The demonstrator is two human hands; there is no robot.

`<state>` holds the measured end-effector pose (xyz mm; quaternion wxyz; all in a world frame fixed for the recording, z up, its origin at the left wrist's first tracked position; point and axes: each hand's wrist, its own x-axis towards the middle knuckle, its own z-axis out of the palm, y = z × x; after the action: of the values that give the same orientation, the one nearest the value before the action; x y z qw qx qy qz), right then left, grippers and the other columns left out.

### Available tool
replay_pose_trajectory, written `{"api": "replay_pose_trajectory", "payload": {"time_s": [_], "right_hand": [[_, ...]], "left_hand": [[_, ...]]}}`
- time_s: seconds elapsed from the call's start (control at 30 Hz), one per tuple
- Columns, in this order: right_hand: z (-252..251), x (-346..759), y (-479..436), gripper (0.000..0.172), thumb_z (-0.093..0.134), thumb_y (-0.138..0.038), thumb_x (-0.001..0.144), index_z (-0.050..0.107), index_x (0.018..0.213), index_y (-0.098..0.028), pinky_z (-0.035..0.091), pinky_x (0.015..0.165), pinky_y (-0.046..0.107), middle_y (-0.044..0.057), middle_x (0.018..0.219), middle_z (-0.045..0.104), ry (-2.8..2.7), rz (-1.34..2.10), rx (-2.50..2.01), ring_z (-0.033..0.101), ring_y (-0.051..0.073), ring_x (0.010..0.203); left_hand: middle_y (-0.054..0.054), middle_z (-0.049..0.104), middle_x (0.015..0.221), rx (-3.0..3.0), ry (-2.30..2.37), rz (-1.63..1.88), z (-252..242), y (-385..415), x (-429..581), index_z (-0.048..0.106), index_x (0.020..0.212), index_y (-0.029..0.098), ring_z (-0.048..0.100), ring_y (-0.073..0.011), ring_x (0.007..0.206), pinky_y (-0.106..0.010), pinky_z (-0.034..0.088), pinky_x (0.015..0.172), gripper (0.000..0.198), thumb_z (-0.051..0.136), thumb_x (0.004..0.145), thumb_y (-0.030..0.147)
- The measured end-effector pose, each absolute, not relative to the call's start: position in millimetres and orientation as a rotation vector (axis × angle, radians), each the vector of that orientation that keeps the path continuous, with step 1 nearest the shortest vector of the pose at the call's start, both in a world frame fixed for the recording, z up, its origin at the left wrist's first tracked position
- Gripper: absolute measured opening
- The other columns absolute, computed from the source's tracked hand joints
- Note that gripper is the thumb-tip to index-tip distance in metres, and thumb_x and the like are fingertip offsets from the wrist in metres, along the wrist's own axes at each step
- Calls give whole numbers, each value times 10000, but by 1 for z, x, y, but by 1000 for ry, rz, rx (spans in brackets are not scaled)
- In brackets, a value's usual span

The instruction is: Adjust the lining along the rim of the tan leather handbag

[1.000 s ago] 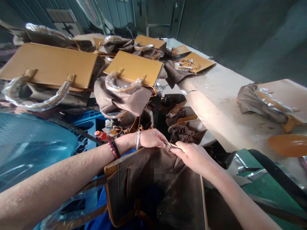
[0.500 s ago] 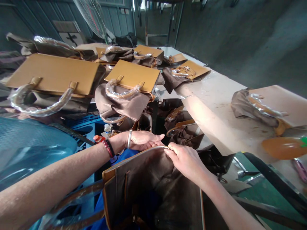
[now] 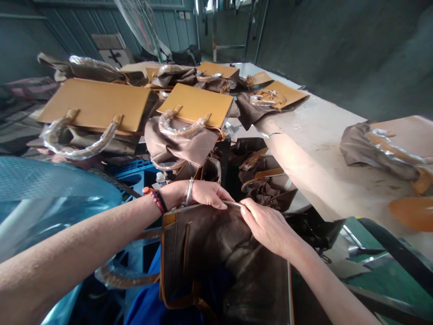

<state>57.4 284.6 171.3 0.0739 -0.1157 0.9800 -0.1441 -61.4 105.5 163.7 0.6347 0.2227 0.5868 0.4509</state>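
Note:
A dark brown bag [image 3: 216, 253] with tan trim stands open in front of me, its inside showing. My left hand [image 3: 211, 194], with a silver bangle at the wrist, grips the bag's upper far edge, thumb on the inner side. Just to its right, my right hand [image 3: 262, 221] pinches the same edge between thumb and fingers. A plastic-wrapped handle [image 3: 130, 280] sticks out from the bag's left side. The fingertips beyond the edge are partly hidden.
Tan and brown bags [image 3: 196, 106] with wrapped handles lie across the far table. A paper-covered table [image 3: 314, 158] at right bears another bag [image 3: 399, 140] and an orange object [image 3: 411, 213]. Blue plastic material [image 3: 61, 198] bulges at left; more bags [image 3: 267, 185] sit below.
My left hand has turned over from a loose, open pose and closed on the bag's edge. The bag's edge is slightly higher. The view has shifted a little left.

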Motion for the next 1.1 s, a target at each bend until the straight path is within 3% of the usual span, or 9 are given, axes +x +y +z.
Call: {"api": "replay_pose_trajectory", "payload": {"time_s": [0.1,0.23,0.4,0.53,0.83,1.1], "right_hand": [[172,55,282,185,317,-295,933,482,895,-221,320,569,241,-2,820,651,2964,-411,-292,621,155,740],[170,51,278,256,301,-273,932,516,813,-203,298,540,265,25,741,662,3016,-361,-183,636,192,695],[168,48,286,277,306,-268,922,525,773,-186,283,529,277,60,702,665,3034,-382,-62,640,225,673],[172,51,294,285,307,-260,914,491,707,-190,259,534,275,47,666,642,3000,-511,-52,623,217,658],[178,69,306,371,318,-393,903,307,598,-182,242,501,213,-60,545,353,2599,-1040,-347,383,81,525],[172,77,318,359,255,-456,905,308,666,-193,299,576,212,-48,660,299,2317,-1293,-335,320,101,625]], "left_hand": [[-39,659,819,466,1337,1022,169,106,-59,584,1079,133,585,-165,695,-245,456,646,652,746,560,493],[-37,647,813,468,1417,996,191,105,-56,592,1061,144,562,-128,637,-206,430,579,580,624,673,573],[-21,640,772,501,1570,823,209,94,-54,601,1039,166,562,-148,636,-220,447,584,578,755,533,399],[-2,614,664,530,1660,810,201,84,-60,646,885,135,540,-144,591,-211,433,536,336,643,600,313],[2,625,660,595,1613,685,198,75,-81,682,786,176,523,-136,583,-205,426,529,243,673,572,291],[-11,637,663,611,1637,613,197,85,-71,688,823,191,562,-181,643,-247,457,568,288,659,573,332]]}}
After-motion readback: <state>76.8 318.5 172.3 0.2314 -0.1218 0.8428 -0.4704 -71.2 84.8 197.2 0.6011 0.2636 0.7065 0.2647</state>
